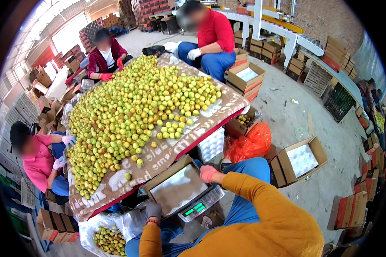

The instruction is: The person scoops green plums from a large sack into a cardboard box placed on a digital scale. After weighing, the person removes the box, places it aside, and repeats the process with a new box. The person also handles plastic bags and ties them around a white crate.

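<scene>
A cardboard box [179,189] with a white sheet inside stands on a digital scale [202,204] whose display is lit green. My left hand [153,210], in a grey glove, is at the box's lower left corner. My right hand [208,173], in a pink glove, is at its right end. Whether the fingers grip the walls cannot be told. Behind the box, a heap of small green and brown round fruits [125,112] lies on a patterned blanket [167,153] over a table.
Co-workers sit round the table. A plastic-lined basket of fruit [109,241] stands lower left. To the right are a red plastic bag [251,141], a box with a white moulded tray [300,160] and further boxes [350,210]. White moulded trays [211,146] stand beside the table edge.
</scene>
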`<state>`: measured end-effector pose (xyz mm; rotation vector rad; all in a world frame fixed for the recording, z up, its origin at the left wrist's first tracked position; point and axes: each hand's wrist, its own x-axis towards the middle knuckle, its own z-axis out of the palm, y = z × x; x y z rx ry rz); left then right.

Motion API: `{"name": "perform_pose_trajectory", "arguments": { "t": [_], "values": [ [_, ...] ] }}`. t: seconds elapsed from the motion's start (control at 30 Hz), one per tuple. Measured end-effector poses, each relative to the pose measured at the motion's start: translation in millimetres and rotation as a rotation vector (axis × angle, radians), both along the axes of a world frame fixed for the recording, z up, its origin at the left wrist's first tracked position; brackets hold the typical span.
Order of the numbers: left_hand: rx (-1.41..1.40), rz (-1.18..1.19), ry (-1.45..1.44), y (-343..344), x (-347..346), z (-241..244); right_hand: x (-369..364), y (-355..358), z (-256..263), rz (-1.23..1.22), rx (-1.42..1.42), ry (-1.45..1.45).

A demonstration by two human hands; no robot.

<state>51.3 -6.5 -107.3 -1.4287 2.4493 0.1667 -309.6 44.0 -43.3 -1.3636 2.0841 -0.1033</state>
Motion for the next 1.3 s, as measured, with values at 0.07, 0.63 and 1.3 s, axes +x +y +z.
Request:
{"name": "perform_pose_trajectory", "arguments": {
  "t": [0.07,0.63,1.3],
  "values": [
    [0.001,-0.192,-0.078,6.2,-0.7,-3.7,-17.8,12.3,-17.2,-0.095,-0.001,-0.006],
    [-0.574,-0.738,0.763,67.2,-176.7,315.1,-217.2,185.3,370.7,0.189,-0.507,0.508],
    [0.861,-0.71,0.807,247.6,-556.1,266.1,-481.1,491.7,358.4,-0.532,0.235,0.6]
  ]
}}
